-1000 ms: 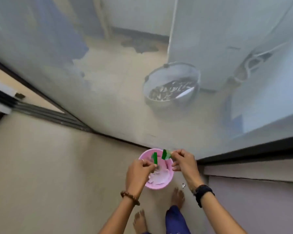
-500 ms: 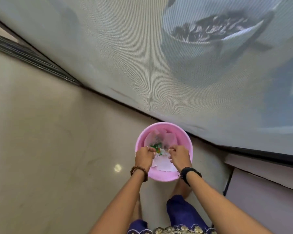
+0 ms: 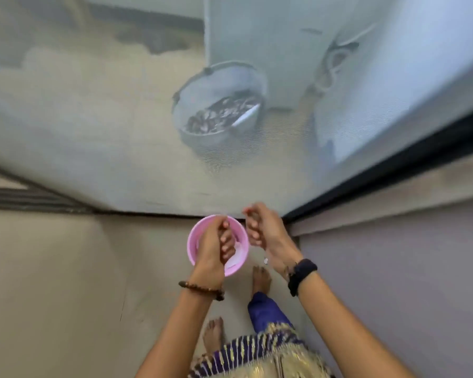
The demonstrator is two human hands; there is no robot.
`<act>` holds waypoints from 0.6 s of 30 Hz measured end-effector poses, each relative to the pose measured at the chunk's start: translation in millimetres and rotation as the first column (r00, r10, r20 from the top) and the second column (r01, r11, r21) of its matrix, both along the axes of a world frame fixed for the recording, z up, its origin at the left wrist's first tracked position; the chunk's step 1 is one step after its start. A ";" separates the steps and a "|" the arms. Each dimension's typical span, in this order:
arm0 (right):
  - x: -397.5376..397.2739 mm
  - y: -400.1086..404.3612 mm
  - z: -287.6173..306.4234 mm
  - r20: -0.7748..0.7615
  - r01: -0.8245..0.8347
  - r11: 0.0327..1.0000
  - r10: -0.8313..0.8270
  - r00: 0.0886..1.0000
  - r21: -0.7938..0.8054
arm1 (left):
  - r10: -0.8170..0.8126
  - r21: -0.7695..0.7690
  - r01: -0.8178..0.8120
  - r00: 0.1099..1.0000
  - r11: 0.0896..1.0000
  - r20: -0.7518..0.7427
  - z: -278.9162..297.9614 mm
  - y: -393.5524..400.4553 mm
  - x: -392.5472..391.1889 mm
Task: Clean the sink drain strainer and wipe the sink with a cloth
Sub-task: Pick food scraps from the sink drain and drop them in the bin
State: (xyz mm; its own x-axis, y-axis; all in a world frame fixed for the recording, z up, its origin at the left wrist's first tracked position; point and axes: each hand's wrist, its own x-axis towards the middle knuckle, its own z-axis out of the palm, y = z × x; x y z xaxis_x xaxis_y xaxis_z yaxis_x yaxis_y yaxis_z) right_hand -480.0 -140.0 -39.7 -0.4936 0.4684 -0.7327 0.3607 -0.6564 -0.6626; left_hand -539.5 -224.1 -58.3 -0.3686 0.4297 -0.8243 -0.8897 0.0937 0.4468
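I see a round pink plastic bowl (image 3: 193,242) low over the smooth beige floor (image 3: 66,282), close to the dark track at the foot of a fine mesh screen (image 3: 93,118). My left hand (image 3: 213,246) lies across the bowl with its fingers curled; I cannot tell whether that grip holds the rim or something inside. Pale, crumpled scraps (image 3: 236,257) show in the bowl by the fingers, too blurred to name. My right hand (image 3: 262,230) is just beside the bowl's right rim, apart from it, fingers curled into a closed grip with nothing visible in it. A beaded bracelet (image 3: 202,288) circles the left wrist, a dark band (image 3: 302,275) the right. No strainer, sink or cloth is in view. Through the mesh, hazy, stands a round bucket (image 3: 219,105) with a thin handle, holding dark, mixed debris. Two bare feet stand on the floor below the bowl.
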 end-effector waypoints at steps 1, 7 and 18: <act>14.6 0.3 38.0 -0.066 0.055 0.998 -0.056 0.996 -0.022 | -0.055 0.087 0.055 0.998 0.995 0.001 36.8 1.2 11.1; 138.4 -17.1 210.2 -0.363 0.297 0.955 -0.278 0.890 -0.002 | -0.416 0.400 0.422 0.903 0.813 -0.107 207.9 13.0 108.3; 380.0 -40.9 324.9 -0.443 0.858 0.436 -0.735 0.513 0.271 | -0.867 0.395 0.905 0.321 0.161 -0.382 329.6 72.1 346.1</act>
